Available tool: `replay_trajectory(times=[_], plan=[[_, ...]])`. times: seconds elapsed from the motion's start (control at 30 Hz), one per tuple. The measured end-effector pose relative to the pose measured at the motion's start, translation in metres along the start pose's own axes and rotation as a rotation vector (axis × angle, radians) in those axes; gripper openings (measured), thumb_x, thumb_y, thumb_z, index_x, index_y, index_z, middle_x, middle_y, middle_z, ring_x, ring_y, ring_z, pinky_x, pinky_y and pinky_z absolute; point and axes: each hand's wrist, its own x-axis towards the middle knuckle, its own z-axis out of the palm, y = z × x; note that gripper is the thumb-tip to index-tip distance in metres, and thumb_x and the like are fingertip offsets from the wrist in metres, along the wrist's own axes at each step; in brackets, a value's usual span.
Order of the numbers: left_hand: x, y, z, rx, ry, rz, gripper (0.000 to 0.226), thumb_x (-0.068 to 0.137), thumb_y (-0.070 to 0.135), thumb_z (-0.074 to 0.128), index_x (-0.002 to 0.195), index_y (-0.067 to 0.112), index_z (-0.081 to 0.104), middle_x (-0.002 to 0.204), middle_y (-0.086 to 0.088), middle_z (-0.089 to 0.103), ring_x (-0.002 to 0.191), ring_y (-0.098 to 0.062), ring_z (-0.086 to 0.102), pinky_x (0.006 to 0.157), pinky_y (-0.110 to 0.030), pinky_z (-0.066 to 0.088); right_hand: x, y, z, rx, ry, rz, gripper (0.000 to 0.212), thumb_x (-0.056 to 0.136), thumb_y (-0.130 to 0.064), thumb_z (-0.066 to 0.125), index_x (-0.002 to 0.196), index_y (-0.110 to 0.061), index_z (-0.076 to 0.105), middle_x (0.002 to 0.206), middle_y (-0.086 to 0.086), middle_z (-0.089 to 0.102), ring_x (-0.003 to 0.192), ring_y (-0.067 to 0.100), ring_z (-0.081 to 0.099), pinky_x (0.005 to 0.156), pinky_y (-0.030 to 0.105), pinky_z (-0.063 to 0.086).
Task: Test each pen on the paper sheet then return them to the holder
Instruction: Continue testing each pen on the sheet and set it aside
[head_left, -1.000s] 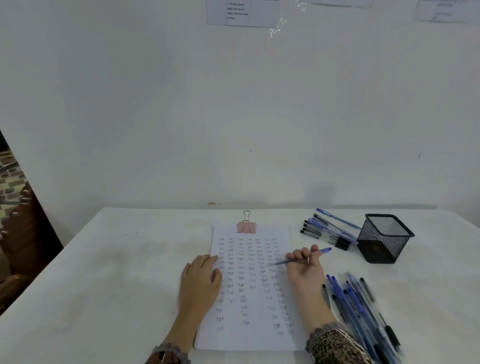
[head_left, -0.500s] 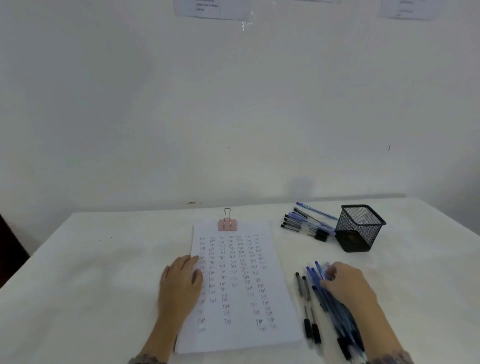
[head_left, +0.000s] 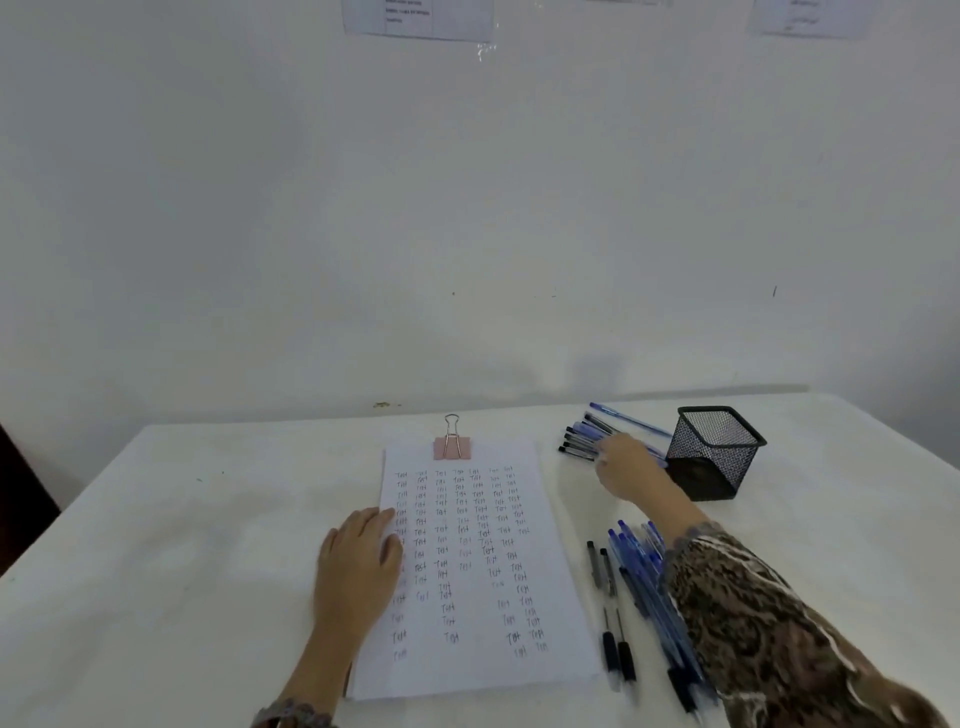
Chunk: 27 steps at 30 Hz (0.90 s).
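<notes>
A white paper sheet (head_left: 483, 571) filled with rows of small handwritten test words lies in the middle of the table. My left hand (head_left: 358, 561) rests flat on its left edge. My right hand (head_left: 626, 467) reaches over the far pile of pens (head_left: 582, 441), just left of the empty black mesh holder (head_left: 714, 457). Its fingertips touch the pens, and the back of the hand hides any grip. A second pile of blue pens (head_left: 639, 571) and a few black pens (head_left: 615, 649) lie right of the sheet, under my patterned sleeve.
A pink binder clip (head_left: 452, 447) holds the top of the sheet. The white table (head_left: 182, 519) stands against a white wall with taped notes (head_left: 415, 18). A dark gap shows past the table's left edge.
My right hand laid the blue pen it held on the near pile, then moved up to the far pile by the holder. The left hand stayed on the sheet.
</notes>
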Motion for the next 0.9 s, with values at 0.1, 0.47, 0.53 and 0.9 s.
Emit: replay_trajectory(times=[0.1,0.47,0.53,0.9], plan=[[0.0,0.0,0.0,-0.002,0.001,-0.005,0.039,0.089,0.024,0.044,0.124,0.013,0.057,0.128,-0.001,0.056,0.12,-0.018,0.049,0.109,-0.038,0.03,0.02,0.011,0.023,-0.187,-0.056,-0.088,0.034,0.096,-0.009,0.035,0.128,-0.007,0.045,0.137,0.013,0.042,0.127,0.028,0.037,0.103,0.035,0.035],[0.0,0.001,0.001,0.005,0.027,-0.017,0.073,0.074,0.049,0.016,0.121,0.014,0.06,0.125,0.0,0.058,0.119,-0.017,0.051,0.107,-0.037,0.031,0.02,-0.01,0.007,0.345,0.087,-0.128,0.013,0.098,-0.012,0.04,0.11,-0.012,0.046,0.092,0.008,0.058,0.076,0.023,0.056,0.065,0.03,0.043],[0.0,0.003,0.0,0.008,0.034,-0.016,0.072,0.074,0.048,0.017,0.12,0.013,0.061,0.123,-0.002,0.059,0.117,-0.019,0.052,0.106,-0.038,0.032,0.004,-0.028,-0.009,1.166,0.025,-0.11,0.011,0.099,-0.015,0.04,0.091,-0.02,0.044,0.073,0.002,0.046,0.058,0.015,0.044,0.058,0.026,0.035],[-0.002,0.005,-0.004,0.006,0.016,-0.009,0.073,0.074,0.047,0.015,0.121,0.013,0.059,0.124,-0.002,0.057,0.117,-0.018,0.051,0.107,-0.035,0.028,-0.067,-0.088,0.03,2.812,0.077,0.228,0.036,0.069,-0.05,0.05,0.063,-0.015,0.058,0.044,-0.004,0.021,0.039,0.013,0.019,0.044,0.021,0.022]])
